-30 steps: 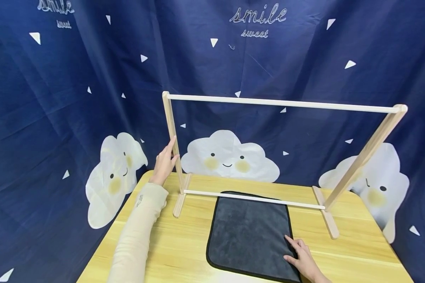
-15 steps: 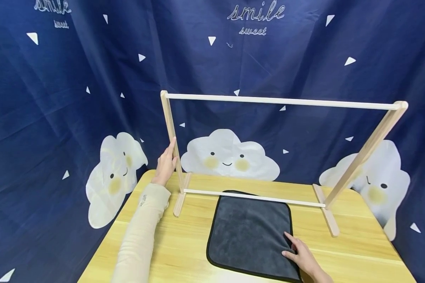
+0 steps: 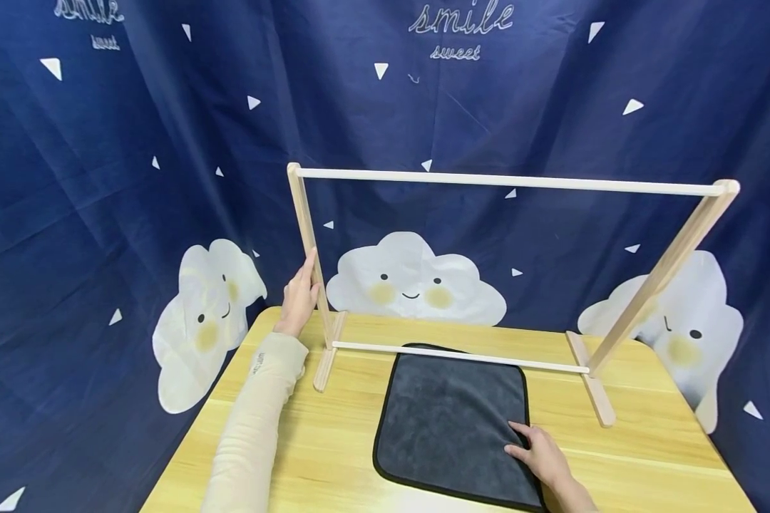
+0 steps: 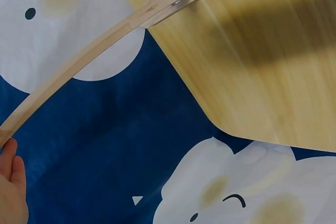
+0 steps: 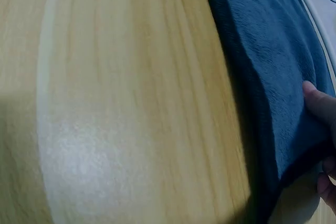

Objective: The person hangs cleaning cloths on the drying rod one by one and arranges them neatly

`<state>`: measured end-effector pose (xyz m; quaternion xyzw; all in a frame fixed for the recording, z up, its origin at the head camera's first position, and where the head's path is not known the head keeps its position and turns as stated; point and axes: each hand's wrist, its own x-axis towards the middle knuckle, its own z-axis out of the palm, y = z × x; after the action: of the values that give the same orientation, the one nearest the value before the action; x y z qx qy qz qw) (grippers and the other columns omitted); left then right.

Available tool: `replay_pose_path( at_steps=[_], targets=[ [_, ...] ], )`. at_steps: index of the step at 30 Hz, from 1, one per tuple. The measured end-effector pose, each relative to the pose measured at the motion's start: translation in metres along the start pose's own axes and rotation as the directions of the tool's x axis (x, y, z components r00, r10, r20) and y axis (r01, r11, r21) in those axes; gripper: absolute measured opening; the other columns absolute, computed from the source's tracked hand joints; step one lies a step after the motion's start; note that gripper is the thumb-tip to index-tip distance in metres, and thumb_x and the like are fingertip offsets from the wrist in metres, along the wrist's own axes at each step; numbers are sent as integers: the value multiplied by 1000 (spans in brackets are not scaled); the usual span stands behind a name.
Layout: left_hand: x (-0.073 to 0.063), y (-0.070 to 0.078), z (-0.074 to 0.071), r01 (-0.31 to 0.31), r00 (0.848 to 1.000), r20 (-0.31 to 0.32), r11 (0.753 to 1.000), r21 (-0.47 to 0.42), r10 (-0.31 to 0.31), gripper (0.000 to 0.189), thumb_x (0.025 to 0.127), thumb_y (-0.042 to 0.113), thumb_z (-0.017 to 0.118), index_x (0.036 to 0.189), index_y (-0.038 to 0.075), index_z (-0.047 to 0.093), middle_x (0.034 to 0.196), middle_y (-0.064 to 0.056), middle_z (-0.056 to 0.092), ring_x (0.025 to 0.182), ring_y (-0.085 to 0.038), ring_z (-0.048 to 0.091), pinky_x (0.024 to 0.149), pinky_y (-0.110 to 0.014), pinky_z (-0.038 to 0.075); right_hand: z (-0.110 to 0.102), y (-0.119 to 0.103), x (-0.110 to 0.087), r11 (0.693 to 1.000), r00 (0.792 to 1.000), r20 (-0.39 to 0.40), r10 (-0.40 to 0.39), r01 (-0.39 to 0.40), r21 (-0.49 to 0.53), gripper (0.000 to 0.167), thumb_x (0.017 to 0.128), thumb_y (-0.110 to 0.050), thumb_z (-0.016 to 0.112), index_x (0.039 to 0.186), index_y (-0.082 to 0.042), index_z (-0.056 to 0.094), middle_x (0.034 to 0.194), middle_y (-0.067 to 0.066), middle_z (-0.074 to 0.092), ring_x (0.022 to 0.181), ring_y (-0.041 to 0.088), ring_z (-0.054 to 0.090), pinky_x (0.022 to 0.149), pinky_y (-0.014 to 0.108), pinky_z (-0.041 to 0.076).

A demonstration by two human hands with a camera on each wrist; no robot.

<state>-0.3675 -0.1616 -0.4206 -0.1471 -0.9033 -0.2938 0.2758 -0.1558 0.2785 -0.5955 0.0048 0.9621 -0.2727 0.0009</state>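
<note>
A wooden rack [image 3: 304, 214] with white crossbars stands at the back of the table. My left hand [image 3: 297, 299] holds its left post midway up, the thumb on the inner side; some fingers are hidden. In the left wrist view, fingertips meet the post [image 4: 79, 65] at the left edge. A dark grey cloth with black edging [image 3: 449, 427] lies mostly flat, its far edge under the lower bar. My right hand [image 3: 542, 459] pinches its right edge. The right wrist view has one digit on top of the cloth [image 5: 262, 51] and others below its lifted edge.
The light wooden tabletop [image 3: 334, 449] has a rounded back left corner. Behind it hangs a dark blue curtain [image 3: 520, 107] with smiling clouds and white triangles. The rack's right foot [image 3: 590, 381] stands right of the cloth.
My right hand has shifted slightly left, and a soft crease has formed in the cloth near it. The left hand stays at the post. The head view has tilted a little.
</note>
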Motion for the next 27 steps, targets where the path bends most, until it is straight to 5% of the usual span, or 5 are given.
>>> replay_pose_path(
  at_steps=[10,18,24,27],
  targets=[
    [0,-2,2,-8,1000,-11,1000,13,8,77,84,-4,58,145,24,20,113,-24,55,92,-44,57,76,-51,47,11,-6,0,998,980,-199,-25,36,52,16,67,-9,76,82,-9,70,74,2,50,71,18,44,67,34,36],
    [1,0,3,6,1000,1,1000,-2,-6,76,85,-4,57,145,23,21,116,-24,54,93,-44,57,76,-51,48,13,-9,-2,987,954,-295,-62,102,123,13,72,-5,71,83,-3,66,78,5,51,73,19,46,66,33,37],
    [0,2,2,16,1000,11,1000,0,-16,77,86,-3,56,146,26,17,119,-23,53,97,-44,56,78,-51,47,8,-18,3,931,948,-317,3,113,347,9,80,-2,65,88,-1,62,87,10,59,73,2,47,63,23,42],
    [0,1,2,13,1000,8,1000,1,-13,77,86,-4,56,146,26,18,119,-24,53,96,-44,56,77,-51,47,3,-24,5,878,947,-318,44,115,464,11,83,-2,63,92,1,61,85,8,60,69,-2,48,59,22,43]
  ],
)
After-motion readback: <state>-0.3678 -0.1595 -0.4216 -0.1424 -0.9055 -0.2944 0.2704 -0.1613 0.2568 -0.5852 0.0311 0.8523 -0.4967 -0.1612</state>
